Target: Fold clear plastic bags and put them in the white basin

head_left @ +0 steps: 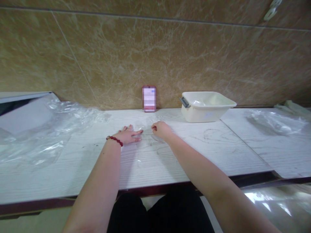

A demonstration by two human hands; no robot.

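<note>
My left hand [128, 135] rests palm down on the white wood-grain table [155, 168], its fingers spread, a red bead bracelet [114, 139] around the wrist. To its right, my right hand [161, 129] is closed, thumb and fingers pinched together low over the tabletop. What sits in that pinch is too small and clear to make out. Faint clear plastic [139, 125] lies by the left fingertips, and more see-through film [157, 139] shows under the right hand. A small clear scrap [139, 161] lies nearer the front edge.
A phone [149, 99] leans upright against the marbled wall. Right of it stands a cream plastic bin [206, 113] with a grey handle and clear plastic inside. Clear plastic sheeting [55, 129] covers the left side. Another clear bag [279, 122] lies at the right.
</note>
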